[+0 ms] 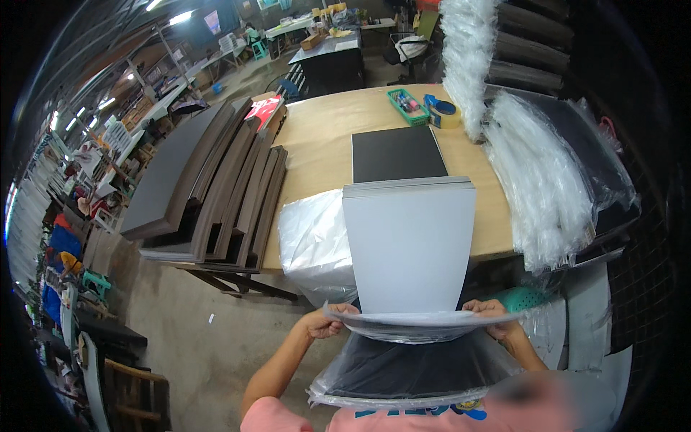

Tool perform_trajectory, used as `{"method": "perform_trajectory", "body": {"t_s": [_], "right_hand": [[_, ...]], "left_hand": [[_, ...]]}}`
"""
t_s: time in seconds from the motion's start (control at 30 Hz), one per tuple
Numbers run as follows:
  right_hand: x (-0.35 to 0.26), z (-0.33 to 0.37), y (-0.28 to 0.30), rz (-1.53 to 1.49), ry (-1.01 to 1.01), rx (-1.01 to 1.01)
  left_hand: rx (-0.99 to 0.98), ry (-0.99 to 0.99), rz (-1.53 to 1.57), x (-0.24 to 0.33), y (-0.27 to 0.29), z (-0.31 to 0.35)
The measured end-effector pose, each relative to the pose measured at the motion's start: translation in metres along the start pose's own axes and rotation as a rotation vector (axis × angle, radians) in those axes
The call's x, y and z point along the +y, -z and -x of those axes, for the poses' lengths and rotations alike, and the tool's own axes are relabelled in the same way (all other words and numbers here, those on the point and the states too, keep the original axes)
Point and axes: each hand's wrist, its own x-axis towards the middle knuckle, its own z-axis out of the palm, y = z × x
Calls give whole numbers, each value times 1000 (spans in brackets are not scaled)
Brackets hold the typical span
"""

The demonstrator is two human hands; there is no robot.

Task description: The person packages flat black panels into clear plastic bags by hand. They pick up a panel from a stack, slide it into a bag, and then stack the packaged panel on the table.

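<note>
A clear plastic sleeve with a dark board showing inside it lies against my front. My left hand is closed on the left end of the sleeve's far edge, fingers curled. At the right end of that edge my right hand pinches the plastic, its fingers partly hidden. The stretched edge runs between both hands, touching or very near the low end of a pale grey board. That board tops a stack jutting over the table's near edge.
Dark boards are stacked on the table's left. A folded plastic bundle hangs over the front edge. A black board lies behind the pale stack. Further back are a green basket and tape rolls. Plastic sleeves pile up right.
</note>
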Motion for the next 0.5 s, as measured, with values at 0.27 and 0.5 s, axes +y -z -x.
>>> {"method": "perform_trajectory", "body": {"t_s": [0.27, 0.5], "right_hand": [[96, -54, 67, 493, -181, 231], [118, -65, 80, 840, -152, 424]], "left_hand": [[737, 10, -885, -33, 31, -29], [1213, -1475, -1689, 55, -96, -9]]}}
